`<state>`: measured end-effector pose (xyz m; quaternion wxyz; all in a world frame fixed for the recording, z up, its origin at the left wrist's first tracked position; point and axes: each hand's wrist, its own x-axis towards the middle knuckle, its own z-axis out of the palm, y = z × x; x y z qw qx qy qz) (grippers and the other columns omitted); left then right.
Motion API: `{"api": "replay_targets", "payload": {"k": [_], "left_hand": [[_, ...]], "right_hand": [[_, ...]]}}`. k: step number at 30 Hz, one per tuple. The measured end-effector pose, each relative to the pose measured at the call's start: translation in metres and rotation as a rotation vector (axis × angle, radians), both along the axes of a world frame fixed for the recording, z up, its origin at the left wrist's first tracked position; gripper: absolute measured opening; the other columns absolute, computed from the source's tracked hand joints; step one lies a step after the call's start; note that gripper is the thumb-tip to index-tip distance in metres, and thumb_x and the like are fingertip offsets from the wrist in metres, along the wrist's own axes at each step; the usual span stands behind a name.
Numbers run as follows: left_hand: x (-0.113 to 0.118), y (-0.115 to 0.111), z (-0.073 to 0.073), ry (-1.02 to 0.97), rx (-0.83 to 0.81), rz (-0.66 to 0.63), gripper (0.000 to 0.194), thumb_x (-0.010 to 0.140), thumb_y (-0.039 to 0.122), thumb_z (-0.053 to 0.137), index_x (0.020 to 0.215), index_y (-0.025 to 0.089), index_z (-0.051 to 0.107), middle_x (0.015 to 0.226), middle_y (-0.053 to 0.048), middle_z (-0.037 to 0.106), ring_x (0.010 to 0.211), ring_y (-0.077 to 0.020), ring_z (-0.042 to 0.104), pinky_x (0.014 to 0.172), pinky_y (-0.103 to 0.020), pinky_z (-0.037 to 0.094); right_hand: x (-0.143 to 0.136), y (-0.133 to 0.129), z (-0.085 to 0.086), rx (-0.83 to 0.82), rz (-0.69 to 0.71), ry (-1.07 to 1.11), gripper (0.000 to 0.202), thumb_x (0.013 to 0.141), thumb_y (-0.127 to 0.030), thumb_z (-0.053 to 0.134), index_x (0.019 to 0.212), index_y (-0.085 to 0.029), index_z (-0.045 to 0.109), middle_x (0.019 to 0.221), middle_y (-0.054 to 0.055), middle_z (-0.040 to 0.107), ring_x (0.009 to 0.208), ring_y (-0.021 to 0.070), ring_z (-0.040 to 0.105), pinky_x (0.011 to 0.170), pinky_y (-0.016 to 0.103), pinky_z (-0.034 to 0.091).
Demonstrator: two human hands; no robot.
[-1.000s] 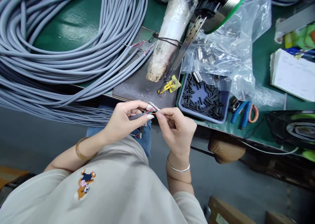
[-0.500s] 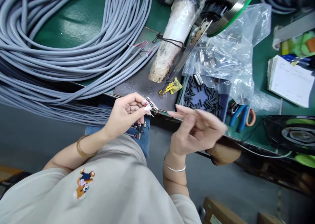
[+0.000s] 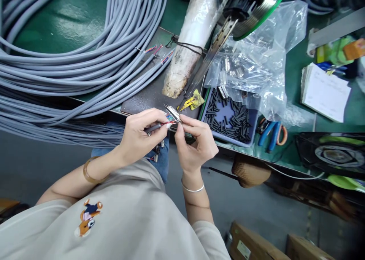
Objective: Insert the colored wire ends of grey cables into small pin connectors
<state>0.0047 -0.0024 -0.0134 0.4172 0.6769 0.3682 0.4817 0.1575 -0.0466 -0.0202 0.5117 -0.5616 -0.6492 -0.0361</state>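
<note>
My left hand [image 3: 144, 132] pinches the grey cable [image 3: 153, 128] near its end, where thin coloured wires [image 3: 171, 119] run to a silver multi-pin connector [image 3: 173, 114]. The fingertips of my right hand [image 3: 195, 142] are closed on the connector's right end. Both hands are close together at the bench edge, over the dark mat [image 3: 137, 102]. Just beyond the connector lies a yellow piece [image 3: 188, 103] beside the tip of a metal strip.
Coiled grey cables [image 3: 85, 77] cover the left. A wrapped white roll [image 3: 188, 39] and a green-rimmed solder spool [image 3: 256, 8] stand ahead. Right are a blue tray [image 3: 251, 138] of black sleeves, a plastic bag [image 3: 268, 54], pliers [image 3: 274, 135], papers [image 3: 326, 92] and a fan [image 3: 336, 155].
My right hand has moved left from beside the tray and closed on the connector. The connector is turned and more visible. The whole view has shifted slightly.
</note>
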Motion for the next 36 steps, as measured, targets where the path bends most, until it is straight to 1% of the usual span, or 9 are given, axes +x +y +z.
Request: {"api": "replay_targets", "payload": {"k": [5,10,14,19,23,26,29,33,36], "left_hand": [[0.003,0.008,0.005,0.063,0.033,0.043,0.005,0.084,0.015,0.068,0.080,0.016,0.071,0.082,-0.004,0.077,0.063,-0.0093,0.063,0.060,-0.019,0.050],[0.005,0.012,0.011,0.092,0.060,0.036,0.006,0.083,0.013,0.066,0.080,0.016,0.070,0.079,-0.003,0.076,0.058,-0.0077,0.060,0.056,-0.019,0.048],[0.006,0.015,0.012,0.111,0.068,0.047,0.007,0.083,0.013,0.066,0.078,0.016,0.069,0.077,-0.002,0.075,0.059,-0.0087,0.060,0.057,-0.020,0.048],[0.005,0.016,0.015,0.099,0.070,0.037,0.004,0.084,0.015,0.068,0.082,0.016,0.071,0.081,-0.003,0.076,0.064,-0.0096,0.063,0.061,-0.020,0.050],[0.004,0.015,0.017,0.075,0.032,-0.002,0.005,0.084,0.012,0.068,0.081,0.016,0.070,0.081,-0.003,0.075,0.066,-0.0098,0.063,0.064,-0.020,0.052],[0.003,0.014,0.017,0.079,-0.020,-0.028,0.007,0.083,0.010,0.067,0.079,0.015,0.067,0.078,-0.002,0.073,0.063,-0.0085,0.061,0.059,-0.018,0.049],[0.003,0.013,0.017,0.085,-0.037,-0.037,0.007,0.083,0.010,0.067,0.078,0.015,0.066,0.076,-0.002,0.072,0.060,-0.0071,0.059,0.056,-0.016,0.047],[0.002,0.011,0.015,0.090,-0.031,-0.014,0.005,0.083,0.014,0.069,0.079,0.015,0.067,0.069,0.000,0.069,0.052,-0.0048,0.053,0.049,-0.015,0.042],[0.003,0.009,0.013,0.065,-0.060,0.015,0.006,0.083,0.017,0.070,0.079,0.015,0.066,0.067,0.001,0.066,0.052,-0.0050,0.053,0.049,-0.015,0.042]], "right_hand": [[0.002,0.005,0.003,0.002,0.008,-0.005,0.016,0.089,-0.010,0.070,0.091,-0.024,0.062,0.102,0.002,0.080,0.090,0.0166,0.078,0.080,0.032,0.063],[0.003,0.010,0.005,0.001,0.011,0.019,0.016,0.088,-0.011,0.073,0.092,-0.024,0.064,0.101,0.001,0.080,0.090,0.0165,0.077,0.080,0.032,0.063],[0.004,0.013,0.007,-0.004,0.013,0.027,0.017,0.087,-0.010,0.075,0.092,-0.024,0.066,0.099,0.000,0.080,0.089,0.0162,0.077,0.080,0.032,0.063],[0.002,0.014,0.014,-0.002,0.004,0.031,0.020,0.085,-0.008,0.076,0.092,-0.024,0.068,0.099,0.001,0.080,0.089,0.0171,0.077,0.080,0.034,0.064],[0.003,0.011,0.014,-0.016,0.006,0.006,0.019,0.085,-0.009,0.077,0.093,-0.024,0.068,0.101,0.001,0.080,0.089,0.0170,0.077,0.081,0.033,0.065],[0.003,0.009,0.010,-0.002,0.006,-0.036,0.017,0.087,-0.011,0.075,0.092,-0.023,0.065,0.101,0.002,0.081,0.088,0.0162,0.078,0.080,0.030,0.065],[0.004,0.007,0.007,0.008,0.005,-0.052,0.018,0.086,-0.009,0.075,0.091,-0.022,0.064,0.101,0.002,0.081,0.087,0.0149,0.078,0.079,0.027,0.064],[0.004,0.006,0.007,-0.036,0.027,0.075,0.018,0.087,-0.008,0.074,0.091,-0.023,0.065,0.097,0.001,0.081,0.086,0.0153,0.078,0.077,0.029,0.064],[0.003,0.006,0.008,-0.067,0.051,0.156,0.017,0.088,-0.008,0.073,0.091,-0.023,0.066,0.095,0.000,0.080,0.087,0.0157,0.078,0.077,0.031,0.065]]}}
